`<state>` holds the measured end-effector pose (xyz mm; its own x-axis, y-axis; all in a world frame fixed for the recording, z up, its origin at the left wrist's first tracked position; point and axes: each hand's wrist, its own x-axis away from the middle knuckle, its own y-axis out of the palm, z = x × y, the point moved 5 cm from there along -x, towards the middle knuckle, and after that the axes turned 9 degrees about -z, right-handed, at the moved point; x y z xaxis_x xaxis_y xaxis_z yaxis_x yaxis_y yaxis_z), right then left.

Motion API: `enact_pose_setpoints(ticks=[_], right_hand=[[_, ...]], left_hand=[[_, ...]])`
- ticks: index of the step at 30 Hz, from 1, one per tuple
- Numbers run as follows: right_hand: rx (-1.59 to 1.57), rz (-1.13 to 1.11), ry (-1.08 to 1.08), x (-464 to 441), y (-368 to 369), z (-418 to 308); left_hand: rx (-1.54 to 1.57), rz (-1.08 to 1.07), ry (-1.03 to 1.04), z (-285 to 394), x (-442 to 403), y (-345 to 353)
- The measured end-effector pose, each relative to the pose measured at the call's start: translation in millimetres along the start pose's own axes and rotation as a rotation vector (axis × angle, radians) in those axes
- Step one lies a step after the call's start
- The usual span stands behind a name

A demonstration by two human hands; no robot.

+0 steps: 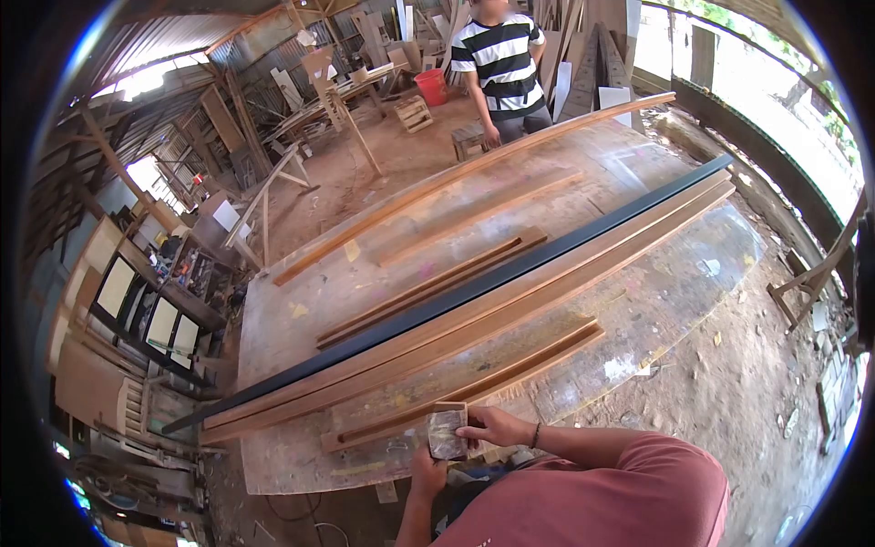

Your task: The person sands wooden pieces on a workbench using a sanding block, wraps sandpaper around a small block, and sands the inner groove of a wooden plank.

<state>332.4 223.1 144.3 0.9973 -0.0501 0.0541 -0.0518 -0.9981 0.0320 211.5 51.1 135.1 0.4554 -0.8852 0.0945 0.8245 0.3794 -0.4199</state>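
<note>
Black is showing on a long bar [447, 296], starting far left of the hands and running beyond them. Two brown bars [456, 319] are lying beside it, nearer the hands, maybe flat so they are not bending. A grooved piece [488, 380] is resting just past the hands. The left hand [428, 470] is gripping the bottom of a small block [447, 436], some fingers hiding; the right hand [495, 426] is pinching its right side, probably for steadiness.

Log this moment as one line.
left hand: holding small block | right hand: holding same block | near: grooved wood on table
</note>
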Motion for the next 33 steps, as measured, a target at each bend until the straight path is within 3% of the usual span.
enact_pose_setpoints(ticks=[2, 8, 12, 18, 20, 22, 25, 33], right_hand=[[-0.019, 0.007, -0.011, -3.0, 2.8, 15.2], [-0.102, 0.059, 0.001, -4.9, 4.0, 30.7], [0.023, 0.171, 0.042, -0.5, 2.7, 15.2], [-0.058, 0.258, 0.067, -8.6, 11.8, 44.7], [-0.133, 0.255, 0.015, -14.7, 10.4, 33.2], [-0.154, 0.236, 0.028, -14.3, 13.1, 16.7], [-0.044, 0.199, 0.048, -17.3, 17.4, 8.0], [0.053, 0.136, -0.029, -34.5, 19.9, 8.2]], left_hand=[[-0.112, -0.025, 0.09, 4.3, -0.5, 0.8], [-0.177, 0.022, 0.109, 36.4, 4.8, 5.0], [-0.176, -0.019, 0.081, 2.8, 2.6, 7.9], [0.286, -0.136, -0.015, -1.2, 2.9, 0.3], [0.51, -0.027, -0.006, 15.8, -2.1, -2.2], [0.218, 0.066, -0.116, 8.3, -1.2, -13.4], [0.404, 0.255, -0.037, 15.5, -6.1, -12.8], [0.599, 0.357, -0.111, -13.5, -8.1, -23.5]])
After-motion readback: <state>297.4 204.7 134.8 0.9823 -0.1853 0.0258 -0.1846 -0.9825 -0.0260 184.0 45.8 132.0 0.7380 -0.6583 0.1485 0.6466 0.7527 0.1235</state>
